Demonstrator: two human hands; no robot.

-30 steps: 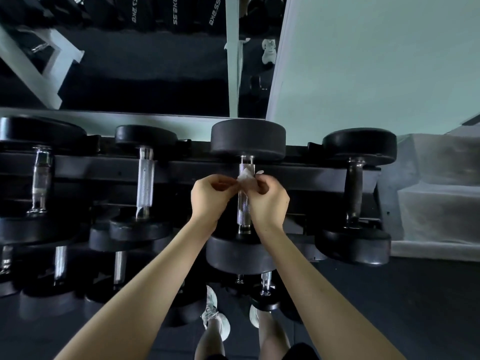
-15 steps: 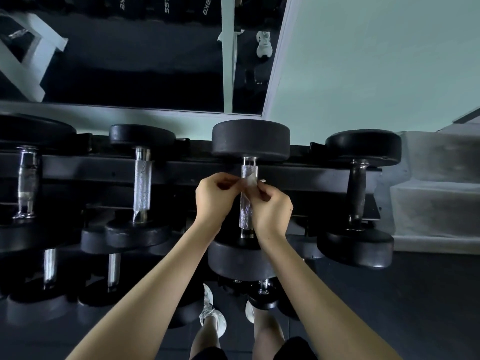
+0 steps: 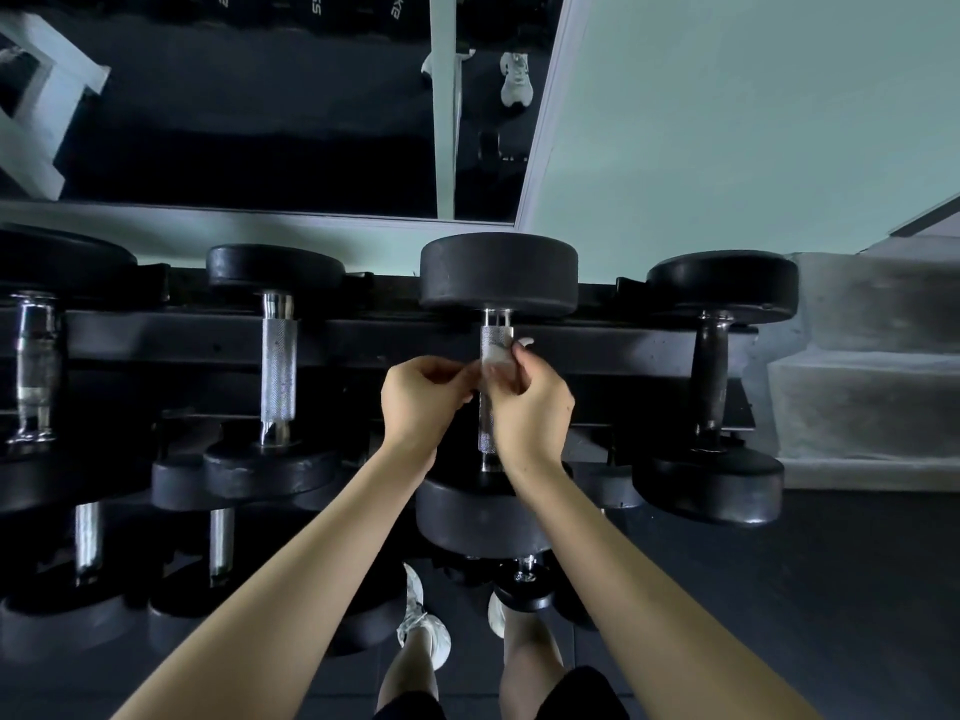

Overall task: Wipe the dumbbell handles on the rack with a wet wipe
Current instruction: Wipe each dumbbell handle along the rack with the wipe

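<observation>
A black dumbbell rack (image 3: 363, 345) holds several dumbbells with black round heads. The middle one has a knurled chrome handle (image 3: 488, 428). A small white wet wipe (image 3: 497, 356) lies against the upper part of that handle. My left hand (image 3: 423, 394) pinches the wipe from the left and my right hand (image 3: 535, 402) pinches it from the right, both just in front of the handle. Part of the handle is hidden behind my fingers. Left of it stands another chrome handle (image 3: 278, 366); right of it is a dark handle (image 3: 712, 376).
A lower tier of dumbbells (image 3: 221, 543) sits below the top row. A mirror (image 3: 234, 106) and a pale wall (image 3: 753, 122) rise behind the rack. Grey concrete steps (image 3: 872, 376) stand at the right. My feet in white shoes (image 3: 423, 626) stand on the dark floor.
Both hands stay on the wipe at the middle handle; the fingers have shifted slightly while working the wipe. The camera has drifted a little, so the rack sits slightly lower and further left.
</observation>
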